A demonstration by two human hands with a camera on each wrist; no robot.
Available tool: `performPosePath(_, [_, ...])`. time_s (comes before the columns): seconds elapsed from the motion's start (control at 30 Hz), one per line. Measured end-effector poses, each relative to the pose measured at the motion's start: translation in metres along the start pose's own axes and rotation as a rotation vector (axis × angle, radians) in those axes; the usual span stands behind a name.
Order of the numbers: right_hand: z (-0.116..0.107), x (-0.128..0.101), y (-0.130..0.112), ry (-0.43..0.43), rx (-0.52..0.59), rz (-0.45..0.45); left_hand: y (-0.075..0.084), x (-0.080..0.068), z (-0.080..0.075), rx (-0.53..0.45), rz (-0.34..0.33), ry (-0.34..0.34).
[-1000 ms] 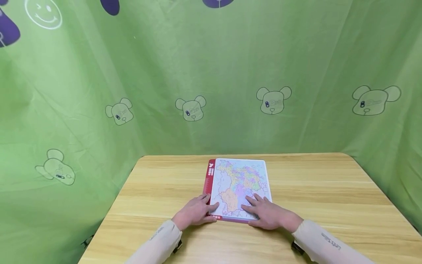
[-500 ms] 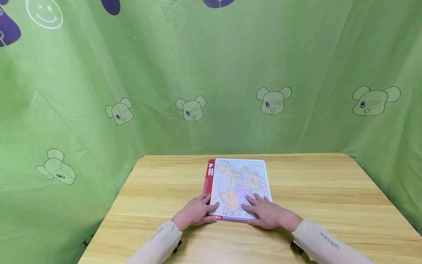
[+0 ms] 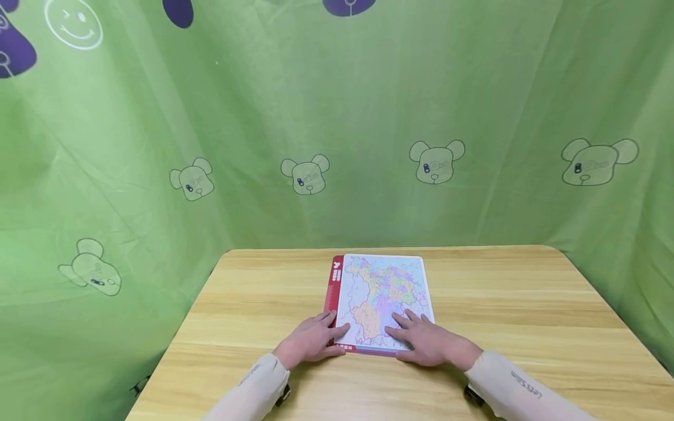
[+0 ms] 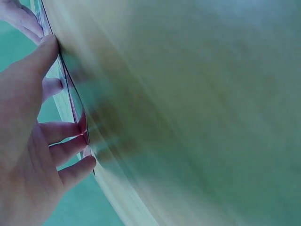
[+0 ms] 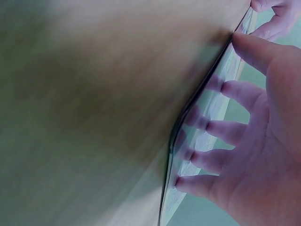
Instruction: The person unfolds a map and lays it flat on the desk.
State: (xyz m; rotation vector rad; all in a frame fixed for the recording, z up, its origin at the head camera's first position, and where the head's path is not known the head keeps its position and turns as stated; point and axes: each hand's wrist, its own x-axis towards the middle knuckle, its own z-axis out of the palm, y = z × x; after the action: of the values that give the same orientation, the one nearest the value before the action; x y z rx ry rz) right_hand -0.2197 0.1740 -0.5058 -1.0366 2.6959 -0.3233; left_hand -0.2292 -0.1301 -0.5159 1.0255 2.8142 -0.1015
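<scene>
Hands, left hand [image 3: 310,340] and right hand [image 3: 429,342], stay spread flat on unmoved map board [image 3: 381,292].

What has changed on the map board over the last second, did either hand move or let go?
Nothing visibly changed. The left hand rests flat on the near left corner of the map board, the right hand flat on its near right part, fingers straight. The board lies flat on the wooden table in the same spot.
</scene>
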Motion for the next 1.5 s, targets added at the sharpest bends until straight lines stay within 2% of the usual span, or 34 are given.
performPosePath(0.27, [-0.001,-0.001,-0.002,0.0,0.006,-0.003,-0.001,0.0,0.003,-0.024,-0.01,-0.001])
performPosePath(0.67, [-0.001,0.001,-0.004,0.003,0.008,0.005,-0.001,0.001,-0.003,-0.049,-0.016,-0.026])
performPosePath(1.07, [-0.001,0.004,0.001,0.009,-0.001,-0.023,0.003,0.0,-0.003,-0.038,-0.054,-0.044])
performPosePath(1.5, [-0.003,0.008,0.003,0.009,0.024,0.0,0.01,-0.001,-0.003,-0.039,-0.085,-0.045])
